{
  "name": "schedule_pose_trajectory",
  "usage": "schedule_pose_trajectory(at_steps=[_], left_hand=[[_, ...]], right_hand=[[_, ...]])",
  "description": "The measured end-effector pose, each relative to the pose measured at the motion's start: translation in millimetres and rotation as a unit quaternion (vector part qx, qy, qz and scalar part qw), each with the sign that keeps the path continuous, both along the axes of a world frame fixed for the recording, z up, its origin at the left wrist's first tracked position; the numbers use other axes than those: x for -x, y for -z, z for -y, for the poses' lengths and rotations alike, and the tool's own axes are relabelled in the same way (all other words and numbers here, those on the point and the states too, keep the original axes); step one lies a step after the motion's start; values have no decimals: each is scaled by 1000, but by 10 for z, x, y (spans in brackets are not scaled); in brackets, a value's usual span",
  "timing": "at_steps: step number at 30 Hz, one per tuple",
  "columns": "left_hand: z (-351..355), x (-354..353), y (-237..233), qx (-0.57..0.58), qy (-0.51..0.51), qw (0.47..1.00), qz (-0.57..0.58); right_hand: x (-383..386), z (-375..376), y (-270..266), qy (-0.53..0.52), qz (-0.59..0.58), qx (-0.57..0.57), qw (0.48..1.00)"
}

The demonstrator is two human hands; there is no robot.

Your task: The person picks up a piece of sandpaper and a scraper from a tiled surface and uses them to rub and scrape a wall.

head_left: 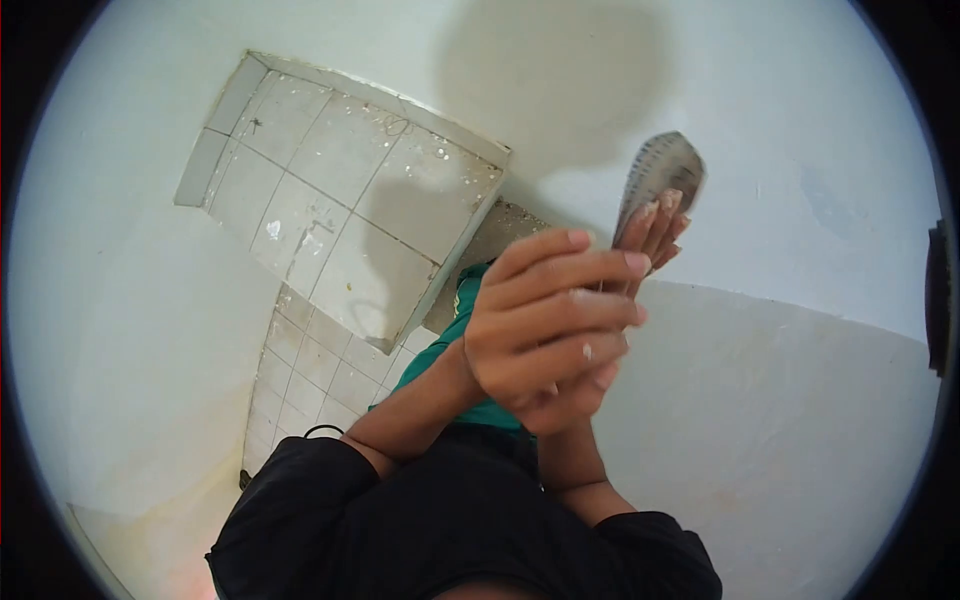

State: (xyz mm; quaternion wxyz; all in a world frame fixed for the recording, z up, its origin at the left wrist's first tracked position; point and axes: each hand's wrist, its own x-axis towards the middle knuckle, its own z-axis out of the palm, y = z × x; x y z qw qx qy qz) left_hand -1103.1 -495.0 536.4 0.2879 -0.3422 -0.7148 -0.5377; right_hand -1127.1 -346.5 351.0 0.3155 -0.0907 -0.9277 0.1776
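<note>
A folded, curled piece of sandpaper [652, 165], pale with rows of dark print on its back, stands up in front of the wall. My right hand [655, 235] grips it, its fingers pressed along the face and white dust on the fingertips. In front of that hand, my left hand [550, 325] has its fingers curled round the sheet's lower end, overlapping the right palm. The left hand covers the bottom of the sandpaper and most of the right hand. White specks dot the left fingers too.
A white wall [800, 150] rises ahead, with a greyer lower band [780, 400] at right. To the left, a tiled ledge [340, 190] carries white flakes and debris. Smaller floor tiles [315, 360] lie below it. A dark object [938, 300] shows at the right edge.
</note>
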Motion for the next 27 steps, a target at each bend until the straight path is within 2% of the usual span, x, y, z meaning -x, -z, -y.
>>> schedule_pose_trajectory(at_steps=[3, 6, 9, 13, 16, 17, 19, 21, 23, 27], left_hand=[[-63, 89, -103, -30, -6, 999, -22], [-326, 151, -200, -63, 59, 995, -40], [-923, 193, -8, -106, 193, 974, -54], [-1772, -111, 341, -133, 398, 907, -35], [-2347, -59, 797, -130, 538, 833, -14], [-2391, -28, 971, -130, 576, 807, -10], [-2583, -66, 1368, -118, 635, 763, -14], [-2840, -56, 1723, -120, 666, 736, -18], [-2753, -33, 2061, -121, 684, 719, -13], [-2446, 505, 2239, -144, 700, 699, -15]], right_hand=[[-46, -47, -194, -6, -1, -1, 1000], [-269, -209, -407, 8, -16, -12, 1000], [-634, -531, -626, 80, -40, -15, 996], [-1253, -767, -763, 231, -89, -10, 969], [-1308, -1085, -359, 341, -140, -48, 928], [-1350, -1110, 28, 396, -114, -99, 906], [-1369, -1195, 348, 471, -107, -129, 866], [-1273, -1301, 541, 534, -111, -136, 827], [-1234, -1201, 792, 567, -116, -147, 802], [-674, -810, 1094, 612, -102, -181, 763]])
